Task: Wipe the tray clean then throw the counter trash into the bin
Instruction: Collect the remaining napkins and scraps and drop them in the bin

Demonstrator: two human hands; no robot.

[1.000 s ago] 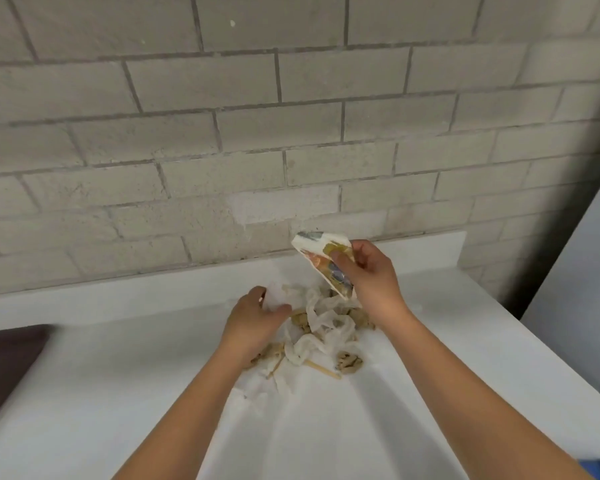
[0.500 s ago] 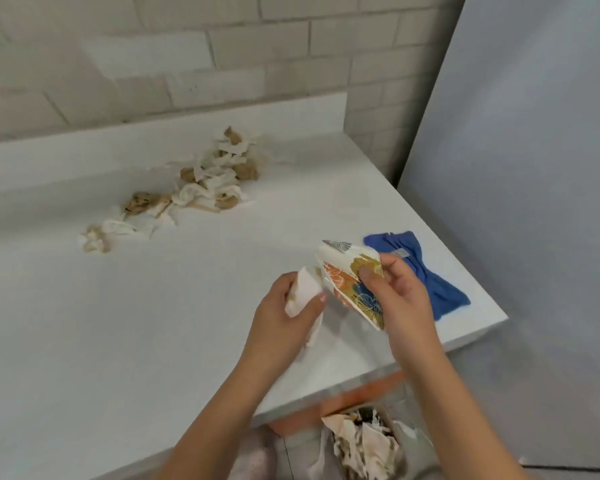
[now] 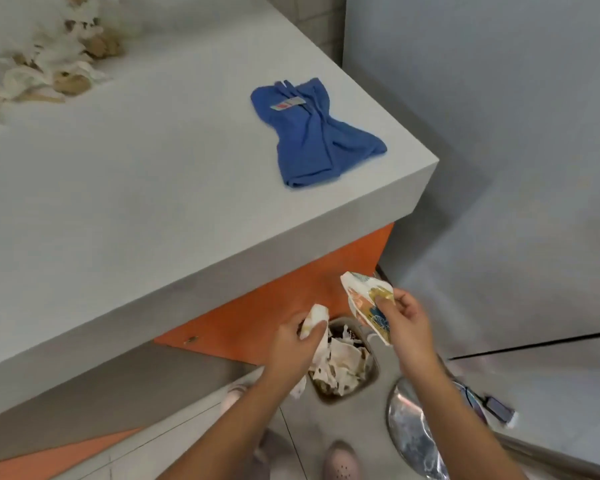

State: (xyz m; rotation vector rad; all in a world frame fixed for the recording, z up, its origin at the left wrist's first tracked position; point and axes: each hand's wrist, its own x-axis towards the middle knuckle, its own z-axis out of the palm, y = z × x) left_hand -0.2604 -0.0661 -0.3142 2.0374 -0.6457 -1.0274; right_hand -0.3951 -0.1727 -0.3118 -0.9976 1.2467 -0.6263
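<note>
The left grip (image 3: 293,344) clenches a crumpled white tissue (image 3: 314,317); the right grip (image 3: 407,327) pinches what seems to be the flower-patterned tray (image 3: 364,299) by its edge, tilted. Both hang below the table (image 3: 153,188) edge, over the bin (image 3: 373,370) on the floor, which holds crumpled paper. On the table lie a blue cloth (image 3: 312,136) near the corner and a heap of paper scraps (image 3: 49,64) far left

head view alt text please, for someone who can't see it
Above an open bin of crumpled paper on the floor, the left hand grips a white tissue wad and the right hand pinches a patterned paper piece. A blue cloth and more trash lie on the grey counter.
</note>
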